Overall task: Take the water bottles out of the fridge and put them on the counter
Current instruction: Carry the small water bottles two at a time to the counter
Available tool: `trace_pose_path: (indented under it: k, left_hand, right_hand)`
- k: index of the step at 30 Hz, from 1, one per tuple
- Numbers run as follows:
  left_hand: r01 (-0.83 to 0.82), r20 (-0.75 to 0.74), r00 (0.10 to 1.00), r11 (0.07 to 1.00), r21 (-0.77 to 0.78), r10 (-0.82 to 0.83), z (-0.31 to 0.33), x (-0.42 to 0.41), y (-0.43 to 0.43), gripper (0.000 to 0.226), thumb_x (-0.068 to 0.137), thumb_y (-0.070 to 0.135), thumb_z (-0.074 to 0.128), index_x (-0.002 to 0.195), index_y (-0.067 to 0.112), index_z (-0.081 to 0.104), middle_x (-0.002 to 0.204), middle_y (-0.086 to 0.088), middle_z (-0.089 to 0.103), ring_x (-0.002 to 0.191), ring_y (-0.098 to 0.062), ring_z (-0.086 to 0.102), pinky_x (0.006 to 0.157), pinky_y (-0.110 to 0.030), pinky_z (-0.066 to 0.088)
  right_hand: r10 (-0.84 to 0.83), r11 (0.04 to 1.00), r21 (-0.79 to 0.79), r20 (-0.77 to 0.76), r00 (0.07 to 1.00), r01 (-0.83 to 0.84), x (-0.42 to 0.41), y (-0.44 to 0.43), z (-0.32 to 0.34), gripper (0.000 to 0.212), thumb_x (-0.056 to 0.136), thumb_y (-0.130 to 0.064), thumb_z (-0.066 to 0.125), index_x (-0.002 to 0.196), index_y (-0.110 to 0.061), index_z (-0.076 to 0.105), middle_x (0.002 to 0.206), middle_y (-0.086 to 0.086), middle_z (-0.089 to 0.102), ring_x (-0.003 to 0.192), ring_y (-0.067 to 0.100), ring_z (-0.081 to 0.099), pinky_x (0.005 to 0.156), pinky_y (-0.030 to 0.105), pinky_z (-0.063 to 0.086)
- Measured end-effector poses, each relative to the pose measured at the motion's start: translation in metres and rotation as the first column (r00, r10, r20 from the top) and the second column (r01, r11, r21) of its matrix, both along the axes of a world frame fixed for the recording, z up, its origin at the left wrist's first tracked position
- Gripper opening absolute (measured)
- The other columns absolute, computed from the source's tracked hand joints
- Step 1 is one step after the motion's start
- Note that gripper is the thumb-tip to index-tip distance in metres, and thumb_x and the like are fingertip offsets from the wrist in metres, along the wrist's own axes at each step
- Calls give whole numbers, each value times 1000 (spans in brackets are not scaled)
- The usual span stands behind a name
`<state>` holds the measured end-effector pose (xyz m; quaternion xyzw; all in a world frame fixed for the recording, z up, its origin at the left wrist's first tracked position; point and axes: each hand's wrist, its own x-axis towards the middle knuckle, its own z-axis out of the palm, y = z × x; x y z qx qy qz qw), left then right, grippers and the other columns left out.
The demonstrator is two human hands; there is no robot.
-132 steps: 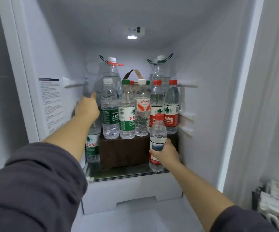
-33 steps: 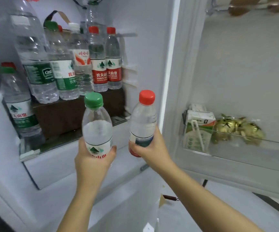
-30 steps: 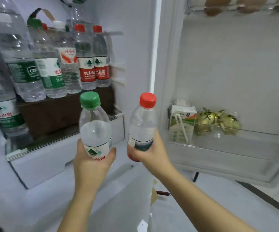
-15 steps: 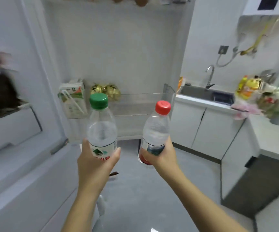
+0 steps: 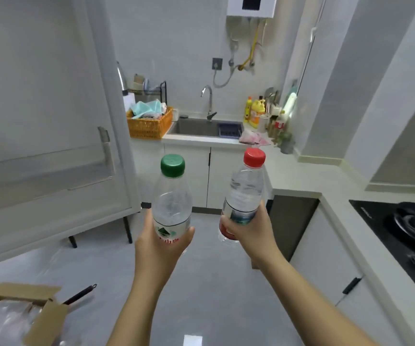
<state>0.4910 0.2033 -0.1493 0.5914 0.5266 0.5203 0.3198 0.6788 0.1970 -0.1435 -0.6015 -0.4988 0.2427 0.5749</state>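
Observation:
My left hand (image 5: 162, 248) grips the lower half of a clear water bottle with a green cap (image 5: 172, 196), held upright at chest height. My right hand (image 5: 248, 233) grips a second clear bottle with a red cap (image 5: 245, 188), tilted slightly right. Both bottles hang over the grey floor in mid-kitchen. The white counter (image 5: 298, 176) runs from the sink along the right side, ahead of and to the right of the bottles. The open fridge door (image 5: 51, 121) fills the left; the fridge interior is out of view.
A steel sink (image 5: 201, 127) with a tap sits at the back, an orange basket (image 5: 150, 123) to its left and detergent bottles (image 5: 255, 113) to its right. A black gas hob (image 5: 406, 231) is set in the right counter. An open cardboard box (image 5: 26, 310) lies on the floor at lower left.
The view has swung right from the fridge shelves to the kitchen. Both hands took a bottle each and carried them away from the fridge; the sink and counter now lie ahead.

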Motion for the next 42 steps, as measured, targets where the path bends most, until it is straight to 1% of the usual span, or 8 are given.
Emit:
trace_pose_path:
  k: [4,9,12,16,23,28,35,42]
  left_hand:
    - [98,22,995,993,-68,-97,-8,44,41,54,68,20,85,98,44,47,82,21,64,81,-2,62,53,-6,43]
    - [225,56,974,967,-117,-220,-13,93,111,51,69,22,82,106,38,51,90,18,64,83,4,59,54,-6,39]
    - [288,69,957,951,-111,-281,-10,121,152,49,70,21,82,98,44,49,87,22,63,79,10,58,53,-5,40]
    - [362,59,932,924,-120,-357,-6,153,192,46,71,21,82,100,38,50,90,18,64,84,-1,60,57,-10,40]
    - [435,70,900,891,-130,-430,-16,217,239,44,67,27,81,99,35,52,88,13,66,81,-5,61,61,-19,44]
    - [480,68,877,869,-119,-475,-24,273,263,43,65,27,81,96,38,52,83,16,66,76,-7,62,63,-24,51]
    - [512,81,859,852,-113,-505,-36,374,285,49,66,30,81,104,41,53,91,16,67,85,-10,65,70,-31,56]
    - [522,147,851,841,-144,-504,-45,476,292,48,61,33,78,100,44,53,91,19,67,89,-8,65,73,-28,53]
  right_hand:
    - [-79,997,23,-8,997,79,43,23,-6,55,73,-8,81,117,-19,49,104,-7,64,94,0,63,76,14,52]
    - [-155,987,23,-51,987,157,86,70,-12,59,76,-8,81,122,-25,49,107,-17,63,97,-8,62,74,5,47]
    - [-223,975,18,-43,974,224,112,102,-14,57,75,-8,81,121,-21,50,110,-9,64,97,-7,62,74,5,47]
    - [-283,959,5,-41,958,283,141,134,-18,56,74,-10,81,120,-20,51,109,-8,65,97,-4,63,76,6,48]
    - [-356,934,-2,-63,932,356,193,167,-29,56,74,-3,81,117,-21,49,106,-15,62,93,-12,61,74,4,45]
    - [-399,917,-23,-78,914,398,247,184,-37,56,74,-7,82,118,-23,50,108,-13,64,96,-8,62,76,7,46]
    - [-418,908,-47,-48,907,416,347,202,-40,58,75,-7,81,112,-32,44,102,-23,57,88,-18,58,68,3,45]
    - [-411,910,-76,-38,911,407,453,211,-35,59,76,-8,81,115,-31,43,104,-23,55,89,-15,57,66,0,44]
